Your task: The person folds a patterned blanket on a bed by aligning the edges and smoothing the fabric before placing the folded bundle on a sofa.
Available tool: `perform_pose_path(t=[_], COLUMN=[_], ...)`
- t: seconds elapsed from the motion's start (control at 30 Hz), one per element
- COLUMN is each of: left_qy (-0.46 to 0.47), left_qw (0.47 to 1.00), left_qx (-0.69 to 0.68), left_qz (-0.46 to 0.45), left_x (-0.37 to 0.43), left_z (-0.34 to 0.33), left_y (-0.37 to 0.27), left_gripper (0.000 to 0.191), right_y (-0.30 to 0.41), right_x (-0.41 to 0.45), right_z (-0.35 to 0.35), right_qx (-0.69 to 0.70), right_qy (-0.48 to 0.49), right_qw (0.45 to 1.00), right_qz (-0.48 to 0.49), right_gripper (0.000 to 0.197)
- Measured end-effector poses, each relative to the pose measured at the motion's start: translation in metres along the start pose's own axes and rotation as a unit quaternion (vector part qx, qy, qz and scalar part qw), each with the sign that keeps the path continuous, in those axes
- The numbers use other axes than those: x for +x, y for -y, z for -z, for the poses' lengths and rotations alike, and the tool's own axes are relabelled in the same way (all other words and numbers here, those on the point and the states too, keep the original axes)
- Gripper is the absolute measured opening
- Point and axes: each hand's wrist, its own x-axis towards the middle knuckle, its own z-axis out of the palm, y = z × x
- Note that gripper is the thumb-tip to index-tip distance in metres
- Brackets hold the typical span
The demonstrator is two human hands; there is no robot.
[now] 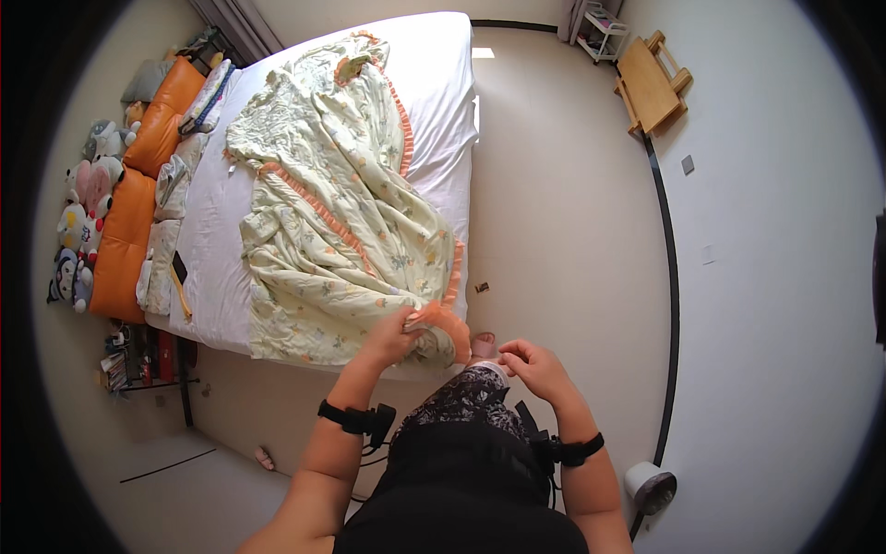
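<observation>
A pale yellow-green quilt point(332, 235) with an orange ruffled edge and small printed fruit lies rumpled across the white-sheeted bed point(443, 104). Its near corner is raised, and my left hand point(394, 338) grips it by the orange ruffle. Some folds of that corner hang at the bed's edge, partly hiding the sheet beneath. My right hand point(536, 370) is held above the floor beside my leg, to the right of the ruffle and apart from it. Its fingers are loosely bent with a gap to the thumb, and nothing shows between them.
Orange headboard cushions point(124, 249), folded pillows point(166, 242) and plush toys point(86, 201) line the bed's left side. A folding wooden table point(647, 83) leans against the right wall near a white cart point(602, 31). A white round device point(647, 481) stands low at right.
</observation>
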Motion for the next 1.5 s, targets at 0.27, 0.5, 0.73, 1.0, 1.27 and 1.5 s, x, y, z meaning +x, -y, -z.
perform_pose_path(t=[0.27,0.5,0.73,1.0,1.27,1.5], left_qy=[-0.124,-0.097,-0.114,-0.11,-0.212,-0.375], left_qw=[0.977,0.98,0.929,0.858,0.819,0.772], left_qx=[-0.171,-0.068,-0.018,-0.002,-0.061,-0.288], left_qz=[0.041,0.163,0.353,0.501,0.529,0.424], left_x=[0.089,0.2,0.204,0.245,0.369,0.478], left_z=[0.005,-0.002,0.021,-0.005,-0.001,0.038], left_y=[0.039,0.077,0.118,0.137,0.112,0.031], left_gripper=[0.026,0.034,0.052,0.039,0.025,0.034], right_y=[-0.011,0.036,0.09,0.123,0.214,0.318], right_x=[0.039,0.133,0.23,0.385,0.573,0.702], right_z=[0.127,0.2,0.261,0.347,0.421,0.417], right_qx=[-0.075,-0.163,-0.205,-0.295,-0.389,-0.449], right_qy=[-0.138,-0.161,-0.157,-0.043,-0.003,0.082], right_qw=[0.983,0.971,0.966,0.953,0.919,0.879], right_qz=[-0.095,-0.061,-0.03,-0.055,0.065,0.135], right_gripper=[0.025,0.025,0.025,0.025,0.024,0.024])
